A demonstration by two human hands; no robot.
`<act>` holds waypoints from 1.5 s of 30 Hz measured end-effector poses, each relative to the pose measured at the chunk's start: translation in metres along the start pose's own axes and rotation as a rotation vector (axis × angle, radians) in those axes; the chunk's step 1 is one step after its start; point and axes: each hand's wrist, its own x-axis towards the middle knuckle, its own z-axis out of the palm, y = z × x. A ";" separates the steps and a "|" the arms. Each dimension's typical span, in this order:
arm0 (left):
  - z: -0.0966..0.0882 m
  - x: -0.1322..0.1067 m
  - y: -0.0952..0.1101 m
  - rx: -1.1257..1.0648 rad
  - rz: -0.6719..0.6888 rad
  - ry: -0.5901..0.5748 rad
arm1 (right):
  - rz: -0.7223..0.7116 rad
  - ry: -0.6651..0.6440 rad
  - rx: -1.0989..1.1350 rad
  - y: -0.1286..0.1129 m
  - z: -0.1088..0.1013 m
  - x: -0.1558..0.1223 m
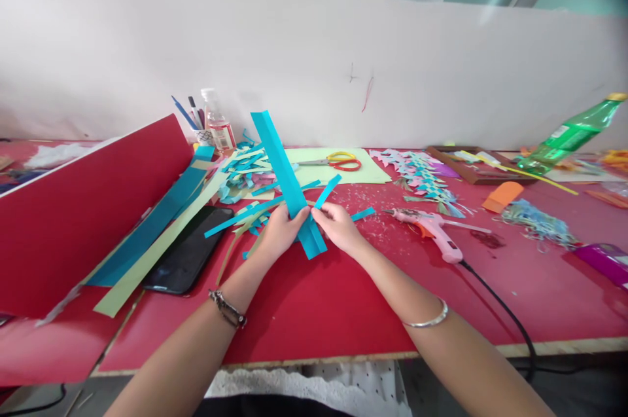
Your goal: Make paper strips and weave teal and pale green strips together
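A long blue paper strip, creased along its length, stands tilted above the table. My left hand is closed on its lower part, thumb on top. From the other side my right hand pinches at the strip's edge, the two thumbs almost meeting. A narrow blue paper strip sticks up by the right fingertips; whether they hold it too, I cannot tell. Behind the hands lies a heap of cut blue and pale green paper strips. Scissors with yellow and red handles rest on pale green paper.
A pink glue gun with its black cord lies to the right, near a woven paper piece. At left are a black phone, long paper strips and a red board. A green bottle leans at far right.
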 end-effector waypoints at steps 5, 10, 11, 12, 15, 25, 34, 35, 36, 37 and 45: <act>-0.001 0.000 0.002 -0.034 -0.048 0.037 | 0.056 -0.023 0.096 -0.003 0.000 0.000; 0.000 -0.001 0.002 -0.123 -0.057 -0.080 | 0.066 0.023 0.115 -0.005 0.000 0.000; 0.000 -0.001 0.002 -0.142 -0.052 -0.125 | 0.062 0.034 0.116 -0.005 0.000 0.000; 0.001 -0.002 0.001 -0.151 -0.047 -0.161 | 0.061 0.043 0.117 -0.004 0.001 0.000; 0.002 -0.001 -0.001 -0.143 -0.044 -0.161 | 0.073 0.059 0.115 -0.004 0.001 0.000; -0.003 0.000 -0.004 0.276 0.156 -0.029 | -0.040 0.012 -0.013 -0.001 0.004 -0.001; -0.002 0.001 -0.004 0.194 0.159 -0.045 | -0.043 -0.059 0.083 0.002 0.001 0.001; -0.002 0.001 -0.004 0.160 0.148 -0.048 | -0.037 -0.068 0.102 0.001 0.001 0.001; -0.002 0.002 -0.004 0.134 0.133 -0.039 | -0.031 -0.074 0.119 0.000 0.001 0.001; -0.001 0.002 -0.004 0.116 0.114 -0.019 | -0.024 -0.076 0.132 -0.001 0.001 0.001; 0.002 -0.001 0.000 -0.103 0.012 -0.167 | 0.026 0.035 0.158 -0.006 0.000 0.001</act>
